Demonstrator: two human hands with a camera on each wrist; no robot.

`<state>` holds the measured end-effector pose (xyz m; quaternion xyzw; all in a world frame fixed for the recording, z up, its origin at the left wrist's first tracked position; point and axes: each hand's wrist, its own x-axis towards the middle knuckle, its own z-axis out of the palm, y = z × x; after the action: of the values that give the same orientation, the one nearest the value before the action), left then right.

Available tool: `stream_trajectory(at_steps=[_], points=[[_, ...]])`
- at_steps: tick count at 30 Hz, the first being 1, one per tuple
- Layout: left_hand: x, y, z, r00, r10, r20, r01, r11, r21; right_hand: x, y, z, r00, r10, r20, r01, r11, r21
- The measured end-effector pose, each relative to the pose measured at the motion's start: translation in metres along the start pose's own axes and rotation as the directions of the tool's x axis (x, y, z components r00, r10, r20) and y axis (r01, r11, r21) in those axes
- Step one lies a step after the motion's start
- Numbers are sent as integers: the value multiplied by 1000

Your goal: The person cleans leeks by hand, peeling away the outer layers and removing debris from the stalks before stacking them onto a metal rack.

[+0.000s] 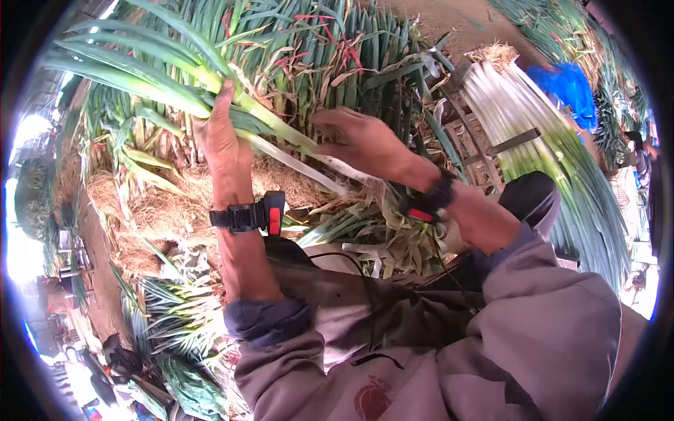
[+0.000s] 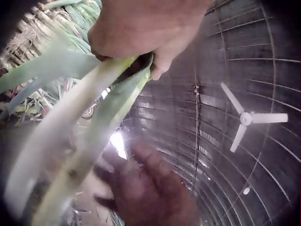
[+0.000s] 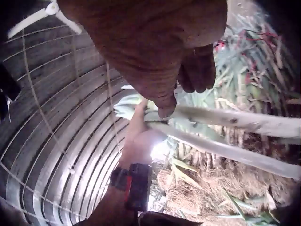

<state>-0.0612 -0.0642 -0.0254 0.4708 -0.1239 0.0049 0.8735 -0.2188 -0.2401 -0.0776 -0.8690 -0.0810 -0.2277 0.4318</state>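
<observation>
- Brown ground (image 1: 98, 281) is seen at the far left, beside a big pile of green bunches (image 1: 351, 56) with dry roots (image 1: 151, 207).
- Held up over the pile, the long leeks (image 1: 281, 130) are gripped by the left hand (image 1: 225, 147), with its thumb and fingers wrapped round them where green meets white.
- Not much weight is expected. The white stems are likely firm but can be snapped or bruised. The green leaves look floppy and may be torn or bent. Wet skin might be slippery, but wetness cannot be told.
- Best hold, it is judged, is got low on the leaves, near the stems, with a gentle squeeze.
- Near the stems, the right hand (image 1: 368, 144) is held with its thumb and fingers apart. Whether a leek is touched by it cannot be told.
- At the left, some leaf tips are lost in dark and glare. Part of the leeks is hidden by the left hand's fingers, so they cannot be counted. The right hand's fingers are blurred. At the right, a blue bag (image 1: 565, 91) is partly covered.
</observation>
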Motion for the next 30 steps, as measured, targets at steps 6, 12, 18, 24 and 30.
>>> stream_trajectory(at_steps=[6, 12, 18, 24, 30], points=[[-8, 7, 7, 998, -69, -11, 70, 989, 133, 55, -20, 20, 951, -277, -137, 256, 954, -157], [-12, 12, -1, 983, -173, 60, 161, 972, 170, 77, -4, -8, 998, 23, -64, 1, 940, 341], [-17, 9, -3, 889, -353, 292, 392, 916, -87, 73, -9, -13, 965, 52, 257, -169, 870, 463], [-20, 8, 1, 889, -319, 328, 385, 909, -158, 74, -12, -24, 953, 3, 303, -108, 938, 330], [-17, 14, 0, 899, -343, 273, 391, 908, -148, 78, -16, -32, 946, -14, 324, -80, 959, 274]])
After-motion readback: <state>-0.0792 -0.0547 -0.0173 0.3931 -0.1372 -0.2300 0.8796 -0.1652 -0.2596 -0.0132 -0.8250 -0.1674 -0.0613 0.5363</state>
